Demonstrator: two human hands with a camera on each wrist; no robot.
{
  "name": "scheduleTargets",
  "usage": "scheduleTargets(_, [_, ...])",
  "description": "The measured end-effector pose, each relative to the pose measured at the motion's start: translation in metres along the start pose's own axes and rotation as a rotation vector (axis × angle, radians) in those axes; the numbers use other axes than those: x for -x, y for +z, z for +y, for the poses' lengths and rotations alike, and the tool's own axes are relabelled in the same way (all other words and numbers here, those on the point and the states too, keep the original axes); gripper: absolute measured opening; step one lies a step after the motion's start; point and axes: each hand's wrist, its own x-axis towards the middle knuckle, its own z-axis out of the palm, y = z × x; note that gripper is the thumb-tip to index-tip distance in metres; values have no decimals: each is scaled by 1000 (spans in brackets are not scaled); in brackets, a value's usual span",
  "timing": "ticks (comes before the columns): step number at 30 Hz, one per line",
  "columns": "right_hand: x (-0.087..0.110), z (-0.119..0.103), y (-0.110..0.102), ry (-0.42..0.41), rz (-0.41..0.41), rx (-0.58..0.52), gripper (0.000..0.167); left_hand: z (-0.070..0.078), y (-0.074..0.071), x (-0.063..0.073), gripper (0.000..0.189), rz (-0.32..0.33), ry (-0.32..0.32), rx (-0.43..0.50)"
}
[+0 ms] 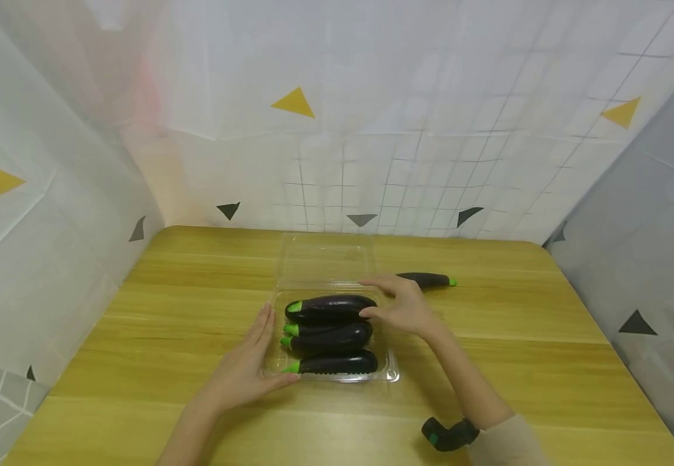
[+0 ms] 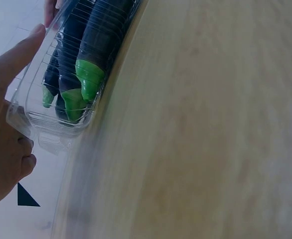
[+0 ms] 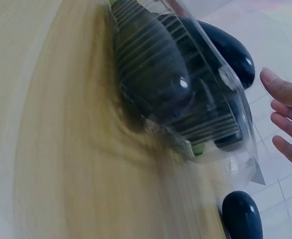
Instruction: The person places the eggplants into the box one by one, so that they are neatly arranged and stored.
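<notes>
From the head view, I have the clear container (image 1: 393, 362) mid-bench (image 1: 197, 369), its lid (image 1: 325, 259) laid back toward 12 o'clock. Several eggplants (image 1: 339, 362) lie inside it, long axes running 9 to 3, green stems at 9. My left hand (image 1: 245, 366) is at the container's 9 o'clock side, fingers straight along the wall, thumb spread to the near corner. My right hand (image 1: 401, 303) is nearer the loose eggplant (image 1: 432, 280), which lies on the bench just beyond it at 1 o'clock, partly covered by the hand, its axis about 9 to 3, stem at 3. The right fingers and thumb stand apart at the blunt end of the farthest boxed eggplant.

On the left wrist view, the thumb rests along the container wall near 11 o'clock; the other fingertips bend by its corner at 8. I see no eggplant between them.

On the right wrist view, the fingers are spread at 3 o'clock, pinching nothing, with a sliver of gap from the boxed eggplant; the loose one sits at 5.
</notes>
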Motion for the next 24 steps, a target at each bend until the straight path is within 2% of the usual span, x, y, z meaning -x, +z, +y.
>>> scheduleTargets(10, [5, 6, -21, -83, 42, -54, 51, 0, 1, 0, 117, 6, 7, -10])
scheduleTargets(15, [8, 4, -33, -52, 50, -47, 53, 0, 1, 0, 117, 5, 12, -13])
scheduleTargets(19, [10, -10, -48, -10, 42, -17, 52, 0, 0, 1, 117, 3, 15, -15])
scheduleTargets(24, [12, -23, -65, -12, 43, 14, 48, 1, -1, 1, 117, 0, 12, -4])
